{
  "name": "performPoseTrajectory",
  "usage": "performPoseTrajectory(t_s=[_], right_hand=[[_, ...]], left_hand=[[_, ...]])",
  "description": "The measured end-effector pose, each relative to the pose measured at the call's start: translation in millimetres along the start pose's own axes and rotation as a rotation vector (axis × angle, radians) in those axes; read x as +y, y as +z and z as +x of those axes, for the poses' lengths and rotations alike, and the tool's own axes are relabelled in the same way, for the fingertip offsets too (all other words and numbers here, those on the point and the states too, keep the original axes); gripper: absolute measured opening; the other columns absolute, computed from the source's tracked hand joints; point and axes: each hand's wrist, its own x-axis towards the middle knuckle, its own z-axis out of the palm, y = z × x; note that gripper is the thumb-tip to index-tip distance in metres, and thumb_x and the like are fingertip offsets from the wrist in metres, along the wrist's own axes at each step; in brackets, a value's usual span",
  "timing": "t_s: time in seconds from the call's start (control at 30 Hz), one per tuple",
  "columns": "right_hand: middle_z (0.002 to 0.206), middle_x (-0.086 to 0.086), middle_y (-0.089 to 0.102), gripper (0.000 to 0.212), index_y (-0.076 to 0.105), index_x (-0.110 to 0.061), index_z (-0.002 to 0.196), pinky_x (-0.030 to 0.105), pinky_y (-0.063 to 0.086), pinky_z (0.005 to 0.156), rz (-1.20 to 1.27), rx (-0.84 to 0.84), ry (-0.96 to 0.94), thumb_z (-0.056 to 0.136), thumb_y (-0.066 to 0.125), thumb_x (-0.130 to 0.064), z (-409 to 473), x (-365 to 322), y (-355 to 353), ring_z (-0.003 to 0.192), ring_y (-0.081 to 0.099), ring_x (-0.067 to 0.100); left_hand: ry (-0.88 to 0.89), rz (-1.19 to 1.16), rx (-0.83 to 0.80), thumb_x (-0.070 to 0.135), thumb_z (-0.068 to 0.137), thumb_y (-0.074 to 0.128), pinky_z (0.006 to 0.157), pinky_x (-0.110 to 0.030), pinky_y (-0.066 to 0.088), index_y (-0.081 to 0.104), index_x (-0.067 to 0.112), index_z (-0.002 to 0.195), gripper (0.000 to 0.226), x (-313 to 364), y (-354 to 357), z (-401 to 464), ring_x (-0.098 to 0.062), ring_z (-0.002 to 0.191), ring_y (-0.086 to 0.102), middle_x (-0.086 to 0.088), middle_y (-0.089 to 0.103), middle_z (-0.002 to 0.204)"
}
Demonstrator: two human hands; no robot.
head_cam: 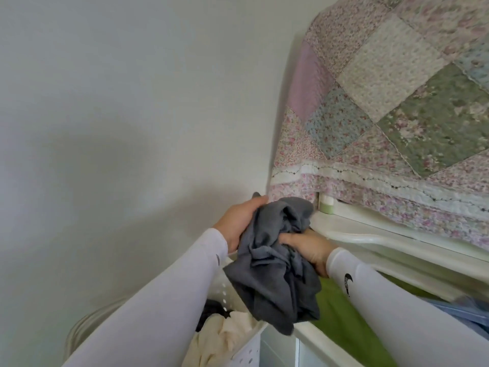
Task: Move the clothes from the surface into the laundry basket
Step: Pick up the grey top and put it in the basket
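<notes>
1. Both hands hold a bunched grey garment in the air, above the gap between a white laundry basket and a white bed frame.
2. The left hand grips the garment's upper left side, fingers wrapped over the cloth.
3. The right hand grips the right side, its fingers dug into the folds.
4. Both arms wear white sleeves; the right sleeve carries a small dark logo.
5. The basket, at lower left, already holds a cream cloth and something dark.
6. A green sheet lies below the right arm, with a blue fabric further right.
7. A floral patchwork quilt covers the bed at upper right.
</notes>
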Motion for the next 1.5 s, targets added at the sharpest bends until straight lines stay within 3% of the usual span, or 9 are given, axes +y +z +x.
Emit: performPoseTrajectory(t_s=[0.13,0.3,0.37,0.47,0.57,0.87,1.03,1.23,1.5], right_hand=[[0.101,0.012,0.074,0.023,0.072,-0.011,0.105,0.044,0.057,0.088,-0.283,0.046,-0.248,0.084,0.069,-0.017,9,-17,36,0.095,0.069,0.026],[0.101,-0.005,0.064,0.039,0.061,-0.026,0.117,0.037,0.054,0.082,-0.63,0.169,-0.472,0.082,0.054,-0.042,13,-41,69,0.092,0.063,0.02],[0.09,-0.008,0.053,0.029,0.057,-0.028,0.11,0.033,0.049,0.07,-0.778,0.23,-0.553,0.083,0.055,-0.037,13,-47,75,0.081,0.056,0.019],[0.11,0.0,0.053,0.044,0.05,-0.028,0.127,0.034,0.046,0.067,-1.009,0.317,-0.672,0.084,0.06,-0.031,14,-54,79,0.085,0.059,0.025],[0.124,0.004,0.055,0.054,0.049,-0.026,0.133,0.037,0.049,0.07,-1.102,0.359,-0.778,0.082,0.063,-0.028,17,-64,81,0.097,0.062,0.031],[0.128,0.005,0.056,0.054,0.051,-0.018,0.132,0.027,0.034,0.074,-0.88,0.483,-0.935,0.082,0.069,-0.024,18,-89,101,0.108,0.059,0.027],[0.129,0.006,0.055,0.056,0.051,-0.016,0.131,0.028,0.038,0.078,-0.807,0.434,-0.962,0.079,0.071,-0.022,20,-91,122,0.112,0.058,0.028],[0.124,0.001,0.051,0.052,0.047,-0.022,0.128,0.032,0.047,0.091,-0.64,0.327,-0.839,0.08,0.069,-0.025,21,-68,153,0.104,0.055,0.019],[0.118,0.0,0.049,0.053,0.048,-0.022,0.119,0.044,0.056,0.085,-0.505,0.114,-0.559,0.071,0.065,-0.037,32,-6,188,0.096,0.06,0.02]], left_hand=[[0.178,0.409,-0.02,0.044,0.084,0.075,0.104,-0.046,0.05,0.068,0.014,0.117,0.045,4,-28,-5,-0.025,0.108,0.07,-0.01,0.075,0.112],[0.23,0.536,-0.024,0.034,0.069,0.09,0.111,-0.034,0.043,0.017,0.033,0.155,0.113,12,-49,-21,-0.012,0.13,0.052,0.008,0.048,0.146],[0.227,0.458,-0.008,0.031,0.075,0.086,0.1,-0.03,0.05,0.022,0.034,0.151,0.1,12,-56,-24,-0.011,0.126,0.055,0.008,0.051,0.143],[0.174,0.295,0.002,0.038,0.081,0.08,0.076,-0.034,0.061,0.037,0.035,0.141,0.074,14,-61,-29,-0.015,0.11,0.067,0.004,0.065,0.129],[0.22,0.259,0.022,0.043,0.083,0.076,0.075,-0.042,0.062,0.051,0.034,0.134,0.057,18,-65,-31,-0.021,0.105,0.071,0.001,0.072,0.118],[0.569,0.337,0.18,0.038,0.08,0.078,0.093,-0.037,0.057,0.063,0.017,0.124,0.051,49,-75,-42,-0.015,0.105,0.071,-0.001,0.075,0.111],[0.62,0.423,0.296,0.036,0.086,0.074,0.086,-0.023,0.058,0.065,0.019,0.119,0.038,50,-88,-59,-0.003,0.095,0.072,0.005,0.076,0.104],[0.54,0.615,0.37,0.045,0.085,0.072,0.078,-0.021,0.056,0.067,0.023,0.107,0.031,39,-108,-69,0.0,0.082,0.071,0.007,0.076,0.092],[0.315,0.838,0.344,0.064,0.079,0.064,0.09,-0.033,0.055,0.065,0.031,0.114,0.048,-12,-140,-61,-0.009,0.093,0.068,0.008,0.073,0.102]])
